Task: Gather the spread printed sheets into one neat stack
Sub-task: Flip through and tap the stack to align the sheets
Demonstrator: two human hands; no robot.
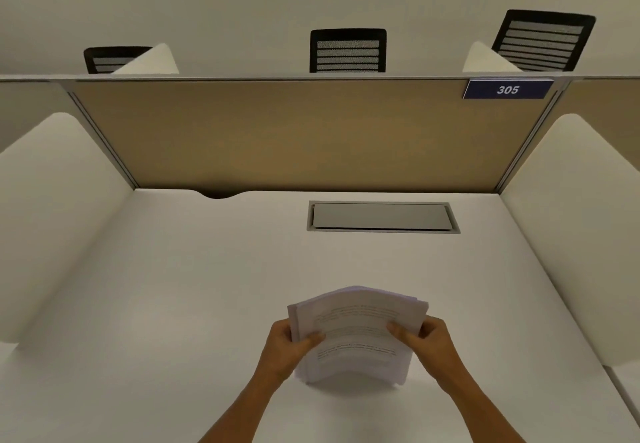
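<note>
A bundle of printed sheets (356, 331) stands on its lower edge on the white desk (173, 286), near the front middle. The sheets bow upward and their top edges are slightly fanned. My left hand (287, 342) grips the bundle's left side, thumb on the front page. My right hand (420, 337) grips the right side the same way. Lines of black text show on the front sheet. No loose sheets lie elsewhere on the desk.
A grey cable hatch (382, 216) is set into the desk at the back. A tan partition (294, 137) with a blue "305" label (507, 89) closes the far side. White side dividers (52, 207) flank the desk. Black chairs (348, 51) stand beyond the partition.
</note>
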